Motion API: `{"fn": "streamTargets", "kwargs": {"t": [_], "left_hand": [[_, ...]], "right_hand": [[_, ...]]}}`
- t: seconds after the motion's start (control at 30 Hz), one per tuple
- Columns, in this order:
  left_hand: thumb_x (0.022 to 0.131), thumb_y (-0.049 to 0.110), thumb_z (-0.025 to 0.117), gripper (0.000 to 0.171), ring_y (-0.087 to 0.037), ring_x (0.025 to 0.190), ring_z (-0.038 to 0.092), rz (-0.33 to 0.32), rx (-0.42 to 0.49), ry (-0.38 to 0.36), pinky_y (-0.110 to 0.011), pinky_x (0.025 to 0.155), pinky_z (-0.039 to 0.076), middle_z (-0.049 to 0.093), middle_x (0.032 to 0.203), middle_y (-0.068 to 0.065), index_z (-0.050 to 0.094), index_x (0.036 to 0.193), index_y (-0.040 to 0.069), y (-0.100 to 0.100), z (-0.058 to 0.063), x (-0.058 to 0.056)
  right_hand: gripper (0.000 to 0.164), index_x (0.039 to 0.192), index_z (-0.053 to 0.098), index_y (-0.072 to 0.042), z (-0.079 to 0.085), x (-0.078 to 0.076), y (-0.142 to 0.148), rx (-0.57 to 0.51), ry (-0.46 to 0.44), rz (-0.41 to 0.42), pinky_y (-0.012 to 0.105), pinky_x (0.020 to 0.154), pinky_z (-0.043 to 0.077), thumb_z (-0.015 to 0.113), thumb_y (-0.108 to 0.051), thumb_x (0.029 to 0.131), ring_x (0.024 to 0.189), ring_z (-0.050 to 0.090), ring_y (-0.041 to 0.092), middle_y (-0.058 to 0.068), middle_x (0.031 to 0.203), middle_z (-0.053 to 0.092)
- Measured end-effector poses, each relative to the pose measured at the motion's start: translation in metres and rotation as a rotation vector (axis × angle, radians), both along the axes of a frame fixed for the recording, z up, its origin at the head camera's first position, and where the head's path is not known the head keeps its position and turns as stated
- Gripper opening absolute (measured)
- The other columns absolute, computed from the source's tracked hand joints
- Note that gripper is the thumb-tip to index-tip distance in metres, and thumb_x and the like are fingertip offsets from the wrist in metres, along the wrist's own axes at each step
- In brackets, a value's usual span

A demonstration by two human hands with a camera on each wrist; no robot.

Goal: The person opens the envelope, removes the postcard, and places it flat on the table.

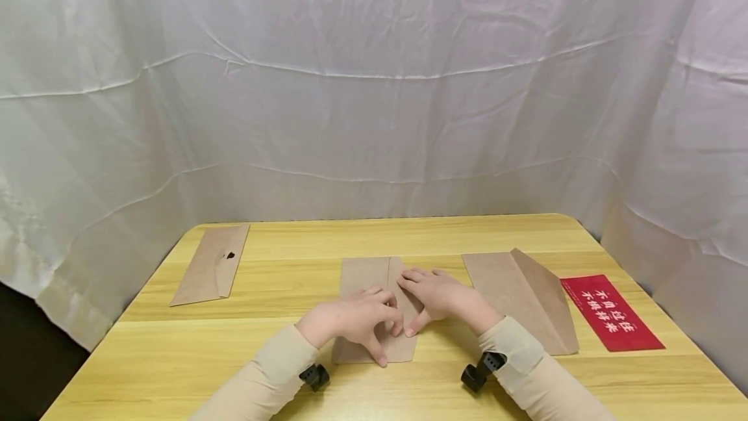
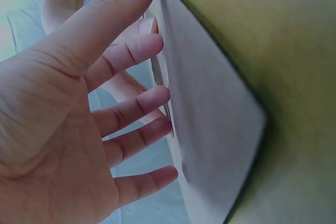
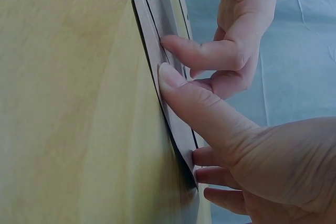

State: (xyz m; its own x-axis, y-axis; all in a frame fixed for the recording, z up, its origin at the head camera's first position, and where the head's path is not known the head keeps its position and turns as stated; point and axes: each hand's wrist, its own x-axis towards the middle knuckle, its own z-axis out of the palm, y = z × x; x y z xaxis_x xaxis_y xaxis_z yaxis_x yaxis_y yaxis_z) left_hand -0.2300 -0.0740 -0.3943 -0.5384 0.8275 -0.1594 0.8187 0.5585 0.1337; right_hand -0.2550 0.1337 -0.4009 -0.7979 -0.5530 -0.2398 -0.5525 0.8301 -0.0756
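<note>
A brown paper envelope (image 1: 363,273) lies flat in the middle of the table, its flap folded over along the right side. My left hand (image 1: 358,318) rests on it with spread, slightly bent fingers; the thumb touches near its front edge. From the right, my right hand (image 1: 443,297) presses the flap's edge with fingertips and thumb. The right wrist view shows that thumb (image 3: 173,80) on the paper, close to a left-hand finger. In the left wrist view the left fingertips touch the envelope (image 2: 210,103) without curling round it.
To the right lies a second brown envelope (image 1: 508,284) with its flap raised, beside a red card (image 1: 613,314) with white characters. A closed envelope (image 1: 207,265) with a black mark sits at the table's far left. Pale curtains (image 1: 386,122) hang behind the wooden table (image 1: 292,239).
</note>
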Motion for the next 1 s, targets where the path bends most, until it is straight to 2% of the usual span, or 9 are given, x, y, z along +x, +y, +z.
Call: {"fn": "streamTargets", "kwargs": {"t": [0.5,0.77,1.0], "left_hand": [[0.065,0.051,0.083,0.043,-0.01,0.112,0.041,0.002,0.005,-0.02,-0.031,0.09,0.041,0.049,0.125,0.01,0.062,0.099,0.035,-0.0027,-0.0005,-0.0043],[0.068,0.053,0.079,0.036,-0.01,0.109,0.045,-0.033,0.01,0.023,-0.026,0.088,0.042,0.052,0.125,0.009,0.062,0.094,0.034,-0.0013,-0.0006,-0.004],[0.071,0.056,0.076,0.035,-0.009,0.107,0.045,-0.036,0.015,0.029,-0.025,0.087,0.042,0.052,0.122,0.009,0.061,0.091,0.033,-0.0001,-0.0018,-0.0034]], "right_hand": [[0.105,0.15,0.037,-0.008,-0.0031,-0.0003,0.0,-0.001,-0.002,0.005,0.057,0.117,0.026,0.071,-0.068,0.071,0.148,0.028,0.029,0.01,0.159,0.032],[0.106,0.15,0.036,-0.009,-0.0031,-0.0005,0.0006,-0.01,-0.007,0.001,0.058,0.117,0.026,0.071,-0.069,0.071,0.148,0.028,0.029,0.01,0.159,0.032],[0.105,0.15,0.036,-0.008,-0.0018,0.0002,0.0013,-0.016,-0.008,0.007,0.058,0.117,0.026,0.072,-0.067,0.071,0.148,0.028,0.03,0.011,0.159,0.032]]}}
